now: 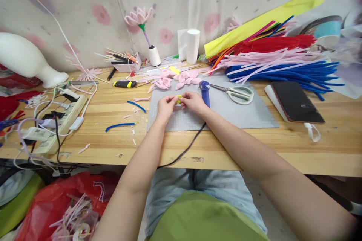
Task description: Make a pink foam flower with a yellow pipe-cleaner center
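Both hands meet over the grey cutting mat [226, 115], pinching a small yellow piece [178, 99] between them. It may be pipe cleaner, but it is too small to be sure. My left hand [166, 107] holds it from the left with thumb and forefinger. My right hand [194, 102] grips its other side, fingers closed. Just behind the hands lie pink pipe-cleaner petals [186, 78]. A blue glue gun [205, 93] rests right beside my right hand, its black cord [185, 152] running under my right arm to the table edge. Scissors [240, 94] lie farther right on the mat.
Bundles of blue pipe cleaners [285, 72] and pink ones are piled at the back right, near a phone [296, 101]. A pink flower [139, 19] stands in a white spool [154, 56]. At left are a power strip [62, 124], a utility knife [124, 84] and blue offcuts [120, 125].
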A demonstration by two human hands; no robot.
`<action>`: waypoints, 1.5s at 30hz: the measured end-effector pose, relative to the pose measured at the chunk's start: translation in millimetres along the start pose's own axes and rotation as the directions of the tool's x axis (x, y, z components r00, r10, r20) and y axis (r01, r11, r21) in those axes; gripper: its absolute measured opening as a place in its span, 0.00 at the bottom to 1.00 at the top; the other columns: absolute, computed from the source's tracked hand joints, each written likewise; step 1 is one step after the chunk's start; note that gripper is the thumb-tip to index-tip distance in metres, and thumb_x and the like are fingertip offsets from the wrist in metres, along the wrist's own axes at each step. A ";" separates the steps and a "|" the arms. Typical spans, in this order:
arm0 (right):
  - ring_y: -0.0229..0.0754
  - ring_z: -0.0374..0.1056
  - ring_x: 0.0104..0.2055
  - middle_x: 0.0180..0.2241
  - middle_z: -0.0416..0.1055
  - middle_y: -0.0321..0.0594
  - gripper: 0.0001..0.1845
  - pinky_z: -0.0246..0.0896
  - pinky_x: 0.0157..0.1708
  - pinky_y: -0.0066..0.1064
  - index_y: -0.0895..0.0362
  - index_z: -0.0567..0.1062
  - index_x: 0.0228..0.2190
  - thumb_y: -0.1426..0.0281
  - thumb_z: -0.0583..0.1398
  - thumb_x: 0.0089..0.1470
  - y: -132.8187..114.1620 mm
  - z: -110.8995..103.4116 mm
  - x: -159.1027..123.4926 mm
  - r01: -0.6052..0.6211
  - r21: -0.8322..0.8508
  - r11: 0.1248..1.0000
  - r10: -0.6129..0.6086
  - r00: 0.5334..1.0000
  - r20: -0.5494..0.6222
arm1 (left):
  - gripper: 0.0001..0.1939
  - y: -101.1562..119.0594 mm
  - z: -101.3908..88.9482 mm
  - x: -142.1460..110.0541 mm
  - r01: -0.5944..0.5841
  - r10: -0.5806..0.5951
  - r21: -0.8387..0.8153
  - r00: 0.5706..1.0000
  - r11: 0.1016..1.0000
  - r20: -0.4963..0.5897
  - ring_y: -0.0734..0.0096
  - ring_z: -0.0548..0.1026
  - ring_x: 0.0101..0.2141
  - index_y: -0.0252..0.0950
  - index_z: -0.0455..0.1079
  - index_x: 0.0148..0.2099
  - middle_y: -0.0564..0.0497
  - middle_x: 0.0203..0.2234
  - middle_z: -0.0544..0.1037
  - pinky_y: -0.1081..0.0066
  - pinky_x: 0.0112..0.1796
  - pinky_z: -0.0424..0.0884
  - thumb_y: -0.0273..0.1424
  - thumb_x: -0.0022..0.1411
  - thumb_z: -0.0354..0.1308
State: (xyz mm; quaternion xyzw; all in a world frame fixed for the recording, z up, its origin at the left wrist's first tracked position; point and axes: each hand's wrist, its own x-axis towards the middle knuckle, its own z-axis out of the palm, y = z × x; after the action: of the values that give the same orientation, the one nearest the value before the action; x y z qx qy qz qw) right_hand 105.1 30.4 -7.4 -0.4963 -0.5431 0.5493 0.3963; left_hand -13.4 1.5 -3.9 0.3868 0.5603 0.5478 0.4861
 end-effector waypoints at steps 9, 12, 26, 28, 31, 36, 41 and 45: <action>0.29 0.61 0.17 0.16 0.65 0.31 0.08 0.59 0.15 0.20 0.60 0.69 0.22 0.79 0.59 0.50 -2.2 0.6 -4.5 0.010 -0.055 0.998 -0.009 1.000 0.002 | 0.15 1.8 -6.7 2.1 0.082 -0.085 0.038 0.995 0.996 0.061 0.77 0.72 0.22 0.31 0.73 0.27 0.51 0.21 0.76 0.75 0.26 0.69 0.30 0.34 0.71; 0.29 0.61 0.17 0.16 0.66 0.31 0.07 0.59 0.15 0.19 0.60 0.69 0.22 0.78 0.60 0.50 -2.2 0.1 -4.6 0.037 -0.113 0.993 -0.039 0.999 -0.018 | 0.15 1.5 -6.2 2.4 0.082 -0.084 0.062 0.996 0.995 0.034 0.75 0.73 0.23 0.31 0.73 0.27 0.50 0.21 0.76 0.74 0.27 0.70 0.31 0.35 0.71; 0.28 0.62 0.19 0.18 0.66 0.31 0.08 0.63 0.20 0.20 0.60 0.68 0.23 0.76 0.59 0.53 -0.2 -4.0 -6.0 -0.063 0.152 0.986 0.032 0.979 0.201 | 0.14 11.2 -23.6 2.7 0.090 -0.101 0.068 0.980 0.994 0.170 0.73 0.74 0.28 0.31 0.73 0.32 0.49 0.27 0.77 0.73 0.27 0.72 0.35 0.44 0.67; 0.28 0.62 0.19 0.19 0.66 0.32 0.09 0.64 0.20 0.21 0.60 0.68 0.23 0.74 0.58 0.55 0.7 -2.8 -4.6 -0.068 0.143 0.987 0.041 0.982 0.183 | 0.16 11.1 -20.8 2.3 0.075 -0.082 0.045 0.979 0.996 0.185 0.72 0.75 0.28 0.32 0.73 0.35 0.49 0.29 0.78 0.73 0.28 0.72 0.32 0.41 0.68; 0.29 0.64 0.22 0.22 0.68 0.35 0.10 0.65 0.23 0.23 0.60 0.69 0.25 0.69 0.59 0.54 -1.3 -1.1 -5.6 -0.076 0.096 0.992 0.060 0.986 0.159 | 0.15 12.0 -18.4 2.2 0.063 -0.063 0.011 0.989 0.998 0.133 0.73 0.75 0.28 0.32 0.72 0.35 0.50 0.30 0.78 0.75 0.28 0.72 0.28 0.42 0.67; 0.34 0.68 0.27 0.25 0.70 0.37 0.17 0.67 0.29 0.28 0.60 0.71 0.31 0.63 0.67 0.42 -30.0 -29.5 -22.2 -0.059 -0.135 0.989 0.103 0.931 0.350 | 0.12 13.7 -19.0 3.9 0.136 -0.136 0.025 0.990 0.990 0.025 0.76 0.73 0.25 0.31 0.68 0.37 0.51 0.27 0.76 0.73 0.27 0.72 0.22 0.47 0.62; 0.38 0.67 0.26 0.25 0.72 0.44 0.24 0.61 0.27 0.31 0.61 0.74 0.26 0.50 0.61 0.45 -62.1 -98.5 -38.1 0.017 -0.533 0.846 0.316 0.790 0.526 | 0.08 12.0 -19.9 6.6 0.150 -0.150 0.036 0.989 0.988 0.012 0.80 0.70 0.22 0.32 0.65 0.34 0.53 0.25 0.73 0.73 0.26 0.73 0.21 0.49 0.60; 0.43 0.66 0.28 0.26 0.71 0.47 0.28 0.56 0.28 0.34 0.59 0.72 0.25 0.45 0.56 0.47 -47.9 -120.2 -30.3 -0.039 -0.860 0.508 0.163 0.985 0.052 | 0.06 10.3 -18.9 7.6 0.125 -0.126 0.044 0.992 0.991 0.023 0.81 0.67 0.21 0.32 0.67 0.33 0.53 0.26 0.73 0.74 0.24 0.73 0.22 0.49 0.59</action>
State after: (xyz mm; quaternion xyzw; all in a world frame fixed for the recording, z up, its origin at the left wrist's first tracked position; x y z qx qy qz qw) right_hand 223.2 29.9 53.4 -0.6219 -0.7370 0.2627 0.0325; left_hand -34.4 5.3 4.0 0.3679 0.5888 0.4991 0.5186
